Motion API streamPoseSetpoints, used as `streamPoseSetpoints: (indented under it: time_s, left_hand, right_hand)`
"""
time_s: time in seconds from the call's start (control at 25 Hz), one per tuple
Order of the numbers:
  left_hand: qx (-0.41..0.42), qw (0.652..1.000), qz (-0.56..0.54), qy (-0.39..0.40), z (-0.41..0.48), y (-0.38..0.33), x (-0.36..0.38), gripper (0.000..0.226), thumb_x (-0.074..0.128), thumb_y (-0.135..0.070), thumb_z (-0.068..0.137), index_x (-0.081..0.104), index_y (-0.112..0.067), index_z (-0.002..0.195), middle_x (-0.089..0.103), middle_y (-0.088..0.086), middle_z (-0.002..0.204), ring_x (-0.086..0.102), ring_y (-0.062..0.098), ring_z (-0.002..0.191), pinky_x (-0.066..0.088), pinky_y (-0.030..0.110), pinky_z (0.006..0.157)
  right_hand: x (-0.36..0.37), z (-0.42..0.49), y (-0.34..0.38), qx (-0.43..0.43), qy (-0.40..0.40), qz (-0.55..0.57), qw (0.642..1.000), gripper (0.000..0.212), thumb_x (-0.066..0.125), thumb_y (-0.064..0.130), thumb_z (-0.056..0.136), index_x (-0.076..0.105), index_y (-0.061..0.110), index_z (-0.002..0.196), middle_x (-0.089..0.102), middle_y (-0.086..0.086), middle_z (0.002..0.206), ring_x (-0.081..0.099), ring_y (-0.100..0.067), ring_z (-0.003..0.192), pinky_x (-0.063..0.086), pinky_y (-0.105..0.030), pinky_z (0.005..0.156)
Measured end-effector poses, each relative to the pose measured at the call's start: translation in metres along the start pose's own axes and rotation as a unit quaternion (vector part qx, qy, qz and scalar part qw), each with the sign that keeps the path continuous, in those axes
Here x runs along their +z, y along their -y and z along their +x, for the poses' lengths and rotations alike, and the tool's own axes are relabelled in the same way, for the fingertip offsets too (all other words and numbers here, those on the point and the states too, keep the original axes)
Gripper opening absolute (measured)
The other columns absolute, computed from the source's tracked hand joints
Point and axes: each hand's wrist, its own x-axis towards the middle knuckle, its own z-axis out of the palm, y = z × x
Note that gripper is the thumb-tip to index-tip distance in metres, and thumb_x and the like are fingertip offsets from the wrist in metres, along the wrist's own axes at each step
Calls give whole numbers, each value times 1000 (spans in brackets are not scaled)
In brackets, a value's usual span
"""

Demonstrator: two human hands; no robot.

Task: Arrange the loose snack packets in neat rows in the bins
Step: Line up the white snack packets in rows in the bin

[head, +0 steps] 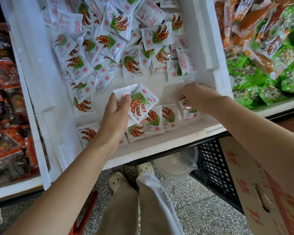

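A white foam bin [161, 141] holds many small white snack packets printed with brown pods and green leaves. My left hand [116, 112] grips a few of these packets [141, 100] fanned out above the bin's near part. My right hand [199, 97] pinches one packet [189, 110] at the right end of a row [159, 121] of packets standing along the bin's near wall. A loose heap of packets [112, 39] fills the far half of the bin.
A bin of red and dark packets [5, 102] lies to the left. Orange and green packets [265, 48] fill a bin to the right. Below the shelf are a black crate [215, 168], a cardboard box [261, 192] and a clear tub [178, 165].
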Motion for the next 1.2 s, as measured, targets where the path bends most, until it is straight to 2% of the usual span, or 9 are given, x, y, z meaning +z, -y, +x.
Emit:
streamPoseSetpoints:
  time_s: [0.2,0.56,0.72,0.8,0.88,0.96,1.0,1.08,1.2]
  left_hand:
    - [-10,1000,-13,4,-1,0,1,14,42,-32,103,53,-25,99,68,-1,98,67,15,96,54,44,95]
    - [-6,1000,-1,4,-1,1,0,16,40,-33,104,52,-23,104,67,-1,96,67,12,91,54,42,93]
    - [-12,1000,-9,10,-1,3,3,13,41,-33,104,52,-26,100,68,-1,100,68,14,97,54,44,94]
    - [-15,1000,-22,12,0,4,5,12,43,-31,103,54,-27,102,69,-3,100,69,11,96,54,41,92]
    - [-24,998,-47,19,-1,5,9,11,45,-28,103,55,-26,103,70,-3,98,69,9,92,55,37,88]
    - [-22,997,-66,33,-2,5,13,11,47,-23,102,56,-23,107,70,2,103,69,14,96,56,39,88]
    - [-16,997,-71,40,-3,6,16,13,48,-20,101,56,-21,112,70,3,106,69,15,98,56,39,87]
    - [-2,996,-73,51,-6,7,22,20,52,-14,99,55,-20,118,70,0,110,69,13,100,58,37,83]
    - [3,997,-65,38,-6,8,24,19,52,-12,99,57,-26,109,69,-5,109,68,13,102,56,41,89]
  right_hand:
    - [6,-9,15,-50,-71,131,988,37,65,19,86,55,13,121,53,-2,123,44,-20,118,36,-33,100]
    - [12,12,21,-72,-82,81,991,13,53,16,94,64,15,99,59,-2,102,47,-22,102,33,-31,90]
    - [15,8,21,-78,-67,70,992,13,54,16,93,64,15,101,58,-1,104,48,-22,104,34,-31,89]
    - [14,1,24,-75,-107,101,986,17,52,18,95,62,13,108,58,-3,108,50,-21,106,38,-30,91]
    - [4,-13,33,-36,-142,290,946,23,47,22,98,61,10,111,62,-3,106,57,-19,100,46,-28,89]
    - [-11,-30,48,3,-84,531,843,30,44,31,98,60,8,110,65,-3,99,64,-17,92,53,-25,83]
    - [-15,-38,55,8,-39,595,803,29,48,31,96,60,8,108,67,-3,98,66,-16,90,56,-25,79]
    - [-16,-48,59,5,11,615,788,19,60,22,90,62,9,103,69,-2,94,69,-11,84,57,-22,71]
    - [-23,-52,43,25,-37,581,813,8,63,17,87,61,15,94,68,8,85,68,-7,82,54,-15,67]
